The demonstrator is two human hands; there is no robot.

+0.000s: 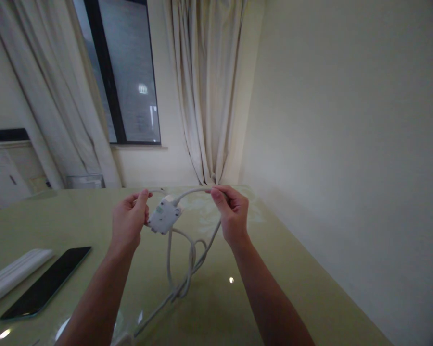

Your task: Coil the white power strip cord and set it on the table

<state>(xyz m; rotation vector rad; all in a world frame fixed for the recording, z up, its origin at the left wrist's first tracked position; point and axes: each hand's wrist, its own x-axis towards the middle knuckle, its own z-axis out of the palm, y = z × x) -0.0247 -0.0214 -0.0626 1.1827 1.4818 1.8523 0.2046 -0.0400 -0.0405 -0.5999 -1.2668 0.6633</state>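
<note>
My left hand (132, 211) is closed, its curled fingers against the left edge of a small white block (164, 216) with screws along its edges. The block is tilted in the air, and the hand hides part of its left side. A thin pale line by my left thumb tip is too unclear to name. From the block's upper right corner a pale grey cord (191, 191) arches to my right hand (233, 209), pinched between thumb and fingers. Beyond that hand the cord runs down into a loose, knotted tangle between my forearms and toward the table's near edge.
A glossy pale green table (274, 288) lies under my hands. At the left are a black phone-like slab (46, 283) and a long white bar (14, 276). A wall (346, 144) borders the table on the right. Curtains (209, 96) and a window (130, 72) stand behind.
</note>
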